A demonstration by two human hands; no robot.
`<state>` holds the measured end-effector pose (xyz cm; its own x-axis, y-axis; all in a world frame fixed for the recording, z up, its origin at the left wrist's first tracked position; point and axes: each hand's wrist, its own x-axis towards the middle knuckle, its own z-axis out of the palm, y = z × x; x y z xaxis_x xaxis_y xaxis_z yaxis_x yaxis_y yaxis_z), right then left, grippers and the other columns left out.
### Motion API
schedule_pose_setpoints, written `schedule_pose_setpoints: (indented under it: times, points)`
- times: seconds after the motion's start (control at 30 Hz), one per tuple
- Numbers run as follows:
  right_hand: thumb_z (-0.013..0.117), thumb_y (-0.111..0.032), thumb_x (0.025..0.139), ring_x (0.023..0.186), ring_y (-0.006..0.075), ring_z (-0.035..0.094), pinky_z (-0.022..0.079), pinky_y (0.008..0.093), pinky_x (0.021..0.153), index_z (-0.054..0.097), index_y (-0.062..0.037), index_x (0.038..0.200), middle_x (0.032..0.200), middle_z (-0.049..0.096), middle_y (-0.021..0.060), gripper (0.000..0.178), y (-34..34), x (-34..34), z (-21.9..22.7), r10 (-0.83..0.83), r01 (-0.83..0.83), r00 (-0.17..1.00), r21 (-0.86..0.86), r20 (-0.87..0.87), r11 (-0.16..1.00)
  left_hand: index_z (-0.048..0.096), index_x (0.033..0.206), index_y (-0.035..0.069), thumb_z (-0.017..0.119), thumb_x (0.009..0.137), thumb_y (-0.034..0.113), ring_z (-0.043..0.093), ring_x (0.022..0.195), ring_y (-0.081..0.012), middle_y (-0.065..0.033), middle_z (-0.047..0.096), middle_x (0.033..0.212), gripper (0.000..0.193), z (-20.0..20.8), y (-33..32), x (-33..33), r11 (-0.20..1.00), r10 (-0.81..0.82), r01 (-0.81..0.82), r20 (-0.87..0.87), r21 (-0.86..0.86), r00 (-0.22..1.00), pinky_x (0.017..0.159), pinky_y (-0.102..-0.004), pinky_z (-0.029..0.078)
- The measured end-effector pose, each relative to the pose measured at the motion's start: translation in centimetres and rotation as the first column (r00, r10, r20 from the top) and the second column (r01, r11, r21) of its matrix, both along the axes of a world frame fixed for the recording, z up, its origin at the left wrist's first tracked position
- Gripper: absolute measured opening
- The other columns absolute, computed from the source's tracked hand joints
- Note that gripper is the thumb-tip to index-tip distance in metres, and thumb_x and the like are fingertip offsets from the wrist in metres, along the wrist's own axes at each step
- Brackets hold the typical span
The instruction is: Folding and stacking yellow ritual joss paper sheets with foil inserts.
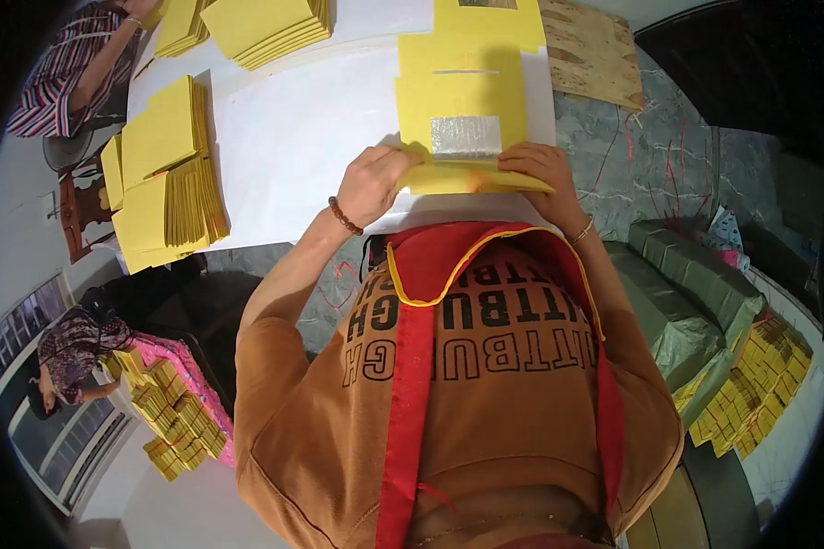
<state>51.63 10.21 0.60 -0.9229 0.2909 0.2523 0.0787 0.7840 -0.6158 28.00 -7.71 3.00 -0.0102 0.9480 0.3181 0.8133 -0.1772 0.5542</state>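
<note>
My left hand (373, 181) and my right hand (544, 167) grip the near edge of a stack of yellow paper sheets (462, 114) lying on the white table (311, 137). The top sheet carries a silver foil square (466, 136) just beyond my fingers. More yellow sheets run in a row away from me toward the far edge of the table. A bead bracelet is on my left wrist and a thin bangle on my right.
Stacks of yellow paper (165, 169) stand at the table's left and further stacks (247, 27) at its far end. A wooden board (590, 50) lies far right. Green wrapped bundles (687, 293) and yellow packs (751, 393) sit at my right. Two other people (73, 64) (73, 352) work at left.
</note>
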Motion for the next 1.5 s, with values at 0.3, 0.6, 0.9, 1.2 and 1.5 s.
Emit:
schedule_pose_setpoints:
  times: [0.3, 0.6, 0.9, 1.2, 1.5]
  points:
    - [0.065, -0.018, 0.078, 0.059, 0.0040, 0.046, 0.035, 0.0192, 0.053, 0.050, -0.0058, 0.119, 0.069, 0.057, 0.0001, 0.045, -0.6, -3.6, 1.2, -0.517, 0.533, 0.833, -0.538, 0.197, 0.653, 0.053, 0.083, -0.002, 0.051, 0.088, 0.024, 0.054, 0.047, -0.0230, -0.0129, 0.057, 0.057, 0.026, -2.9, 3.1, 0.0, 0.837, 0.525, -0.368, 0.407, -0.404, 0.747, 0.047, -0.0327, 0.042]
    - [0.065, -0.013, 0.077, 0.062, 0.0039, 0.047, 0.039, 0.0190, 0.056, 0.057, -0.0020, 0.110, 0.070, 0.057, -0.0012, 0.036, -0.4, -4.1, -0.4, -0.519, 0.559, 0.821, -0.526, 0.239, 0.641, 0.037, 0.125, 0.005, 0.052, 0.084, 0.010, 0.051, 0.046, -0.0149, -0.0086, 0.057, 0.056, 0.044, -1.6, 4.0, 0.4, 0.821, 0.571, -0.373, 0.586, -0.433, 0.575, 0.047, -0.0282, 0.041]
    - [0.066, -0.021, 0.072, 0.051, 0.0110, 0.042, 0.036, 0.0280, 0.049, 0.061, -0.0073, 0.105, 0.056, 0.045, 0.0024, 0.036, -0.2, -4.3, -0.8, -0.557, 0.592, 0.796, -0.500, 0.238, 0.632, 0.054, 0.116, 0.016, 0.057, 0.081, 0.017, 0.057, 0.068, -0.0245, -0.0102, 0.062, 0.074, 0.035, -0.1, 4.1, 0.1, 0.824, 0.464, -0.394, 0.087, -0.407, 0.881, 0.059, -0.0392, 0.042]
    - [0.066, -0.022, 0.071, 0.062, 0.0149, 0.054, 0.043, 0.0289, 0.058, 0.061, -0.0066, 0.104, 0.073, 0.058, 0.0068, 0.037, -0.3, -4.4, -0.8, -0.539, 0.612, 0.786, -0.499, 0.301, 0.614, 0.033, 0.134, 0.012, 0.052, 0.081, 0.043, 0.028, 0.128, -0.0268, -0.0082, 0.031, 0.139, 0.064, -0.6, 3.5, 3.5, 0.983, -0.082, 0.025, -0.317, -0.181, 0.945, 0.104, -0.0428, 0.023]
    - [0.067, -0.022, 0.074, 0.108, 0.0255, 0.050, 0.039, 0.0334, 0.092, 0.039, -0.0060, 0.127, 0.119, 0.050, 0.0148, 0.063, -2.9, -4.8, -2.5, -0.645, 0.556, 0.762, -0.572, 0.061, 0.603, 0.033, 0.135, 0.013, 0.052, 0.083, 0.040, 0.026, 0.129, -0.0261, -0.0081, 0.030, 0.140, 0.061, -1.9, 3.3, 3.0, 0.979, -0.088, 0.025, -0.309, -0.203, 0.947, 0.104, -0.0442, 0.021]
